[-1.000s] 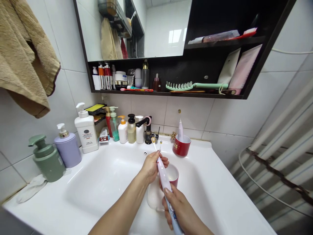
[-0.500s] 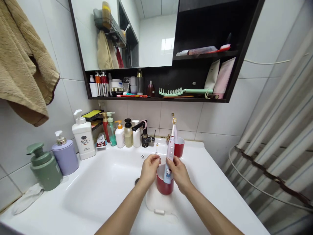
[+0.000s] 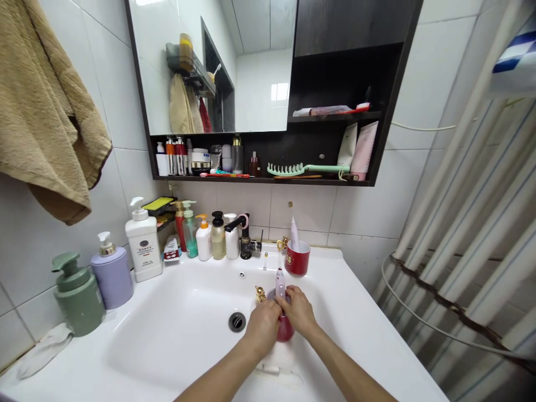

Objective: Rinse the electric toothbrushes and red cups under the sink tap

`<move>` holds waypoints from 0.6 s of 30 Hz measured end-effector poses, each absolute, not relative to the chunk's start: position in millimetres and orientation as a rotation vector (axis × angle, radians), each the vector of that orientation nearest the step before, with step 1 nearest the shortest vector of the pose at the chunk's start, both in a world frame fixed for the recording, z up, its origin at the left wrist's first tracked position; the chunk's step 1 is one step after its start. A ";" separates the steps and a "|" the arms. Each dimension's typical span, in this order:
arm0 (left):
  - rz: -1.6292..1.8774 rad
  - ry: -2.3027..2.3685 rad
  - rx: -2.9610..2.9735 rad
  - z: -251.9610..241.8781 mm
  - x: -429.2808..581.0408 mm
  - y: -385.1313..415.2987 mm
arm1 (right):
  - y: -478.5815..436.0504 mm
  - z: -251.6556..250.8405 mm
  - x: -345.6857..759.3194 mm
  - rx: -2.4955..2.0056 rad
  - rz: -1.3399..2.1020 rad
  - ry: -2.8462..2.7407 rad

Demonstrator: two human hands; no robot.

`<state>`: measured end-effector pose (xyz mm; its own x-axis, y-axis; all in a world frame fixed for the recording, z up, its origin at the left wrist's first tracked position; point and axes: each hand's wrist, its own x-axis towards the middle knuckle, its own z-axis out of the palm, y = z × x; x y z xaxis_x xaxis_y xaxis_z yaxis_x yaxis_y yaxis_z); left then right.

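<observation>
A pale pink electric toothbrush (image 3: 280, 283) stands upright, head up, over a red cup (image 3: 286, 330) low in the sink. My right hand (image 3: 298, 310) is closed around its handle from the right. From the left, my left hand (image 3: 264, 322) is closed with its fingers against the lower handle, which they partly hide. Both hands cover much of the cup, and its gold handle (image 3: 260, 294) shows on the left. Behind, on the sink ledge, a second red cup (image 3: 297, 260) holds another pale pink brush (image 3: 294, 234).
A black faucet (image 3: 246, 237) rises at the back of the white sink (image 3: 167, 318), whose drain (image 3: 237, 321) lies left of my hands. Several pump bottles (image 3: 143, 245) line the left and back ledge. A dark mirror cabinet (image 3: 335, 181) hangs above; a brown towel (image 3: 54, 123) hangs at left.
The toothbrush has moved down toward the front cup. My left hand has come from the cup's left side to the brush's lower handle, uncovering the gold handle. The view has shifted slightly.
</observation>
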<state>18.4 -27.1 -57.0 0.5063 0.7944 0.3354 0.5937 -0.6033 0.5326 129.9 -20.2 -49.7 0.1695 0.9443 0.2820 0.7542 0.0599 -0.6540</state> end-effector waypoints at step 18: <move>1.046 0.638 2.175 3.3 151.3 18.1 | 0.0 30.6 254.3 -2.203 0.009 -1.574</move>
